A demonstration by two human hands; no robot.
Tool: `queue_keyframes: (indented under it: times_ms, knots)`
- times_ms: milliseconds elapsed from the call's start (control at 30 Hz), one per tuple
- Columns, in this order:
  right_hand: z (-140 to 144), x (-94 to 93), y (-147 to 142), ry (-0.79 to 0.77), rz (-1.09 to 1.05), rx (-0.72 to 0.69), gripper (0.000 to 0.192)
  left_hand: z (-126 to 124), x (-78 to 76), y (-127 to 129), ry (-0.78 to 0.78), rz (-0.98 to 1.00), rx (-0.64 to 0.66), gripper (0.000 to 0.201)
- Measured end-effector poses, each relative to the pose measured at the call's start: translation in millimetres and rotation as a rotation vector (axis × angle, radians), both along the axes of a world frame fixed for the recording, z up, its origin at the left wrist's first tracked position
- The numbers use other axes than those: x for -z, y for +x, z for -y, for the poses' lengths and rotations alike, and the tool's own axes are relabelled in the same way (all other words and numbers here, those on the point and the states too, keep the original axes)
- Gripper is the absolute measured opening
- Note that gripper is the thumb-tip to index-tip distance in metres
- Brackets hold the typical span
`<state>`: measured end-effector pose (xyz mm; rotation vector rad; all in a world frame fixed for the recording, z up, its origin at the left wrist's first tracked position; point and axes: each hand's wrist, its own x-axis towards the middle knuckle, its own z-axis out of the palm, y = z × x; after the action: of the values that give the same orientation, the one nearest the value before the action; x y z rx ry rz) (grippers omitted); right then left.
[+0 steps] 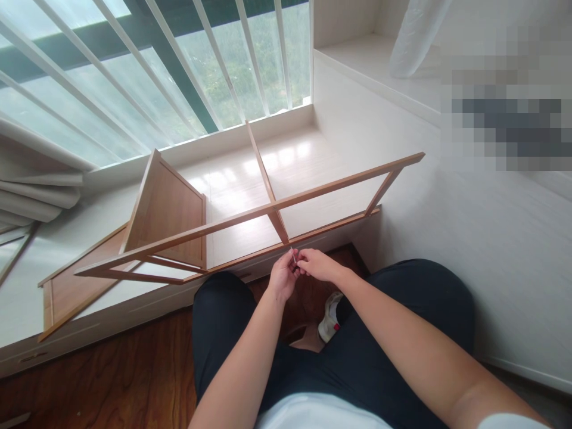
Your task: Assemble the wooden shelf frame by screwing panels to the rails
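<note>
My left hand (283,279) is closed near the lower rail of a wooden frame (223,222), its fingertips round a thin pale rod-like piece (293,255). Against it my right hand (315,264) is pinched shut, its fingertips at the same small piece; whether it holds that or something hidden I cannot make out. The frame stands tilted on the white window ledge (236,247), with a crossbar meeting its lower rail just above my hands. To the left, a wooden panel (163,208) leans upright, and a second panel (84,274) lies flatter beneath the frame's left end.
Barred windows (241,65) rise behind the ledge, and a gathered curtain (36,173) hangs at the left. A white wall (370,113) bounds the right side. Below the ledge, my knees flank the hands above a dark wooden floor (134,357).
</note>
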<state>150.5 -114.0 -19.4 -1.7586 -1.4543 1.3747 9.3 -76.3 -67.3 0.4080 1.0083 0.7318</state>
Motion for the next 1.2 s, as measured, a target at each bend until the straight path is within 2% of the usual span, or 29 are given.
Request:
queue_keyframes:
  times_ms: [467,833,1200]
  knots:
    - [1.5,-3.1,10.4,0.073,0.148,0.007,0.016,1.0,2.1,0.8,-0.038,0.015,-0.034,0.017]
    - [5.6,-6.6,5.7,0.106,0.266,-0.035,0.012,0.6,3.0,3.9,-0.174,0.163,-0.076,0.008]
    - [6.3,-8.2,0.9,0.137,0.372,-0.034,0.020,3.2,2.3,8.9,-0.238,0.268,-0.104,0.006]
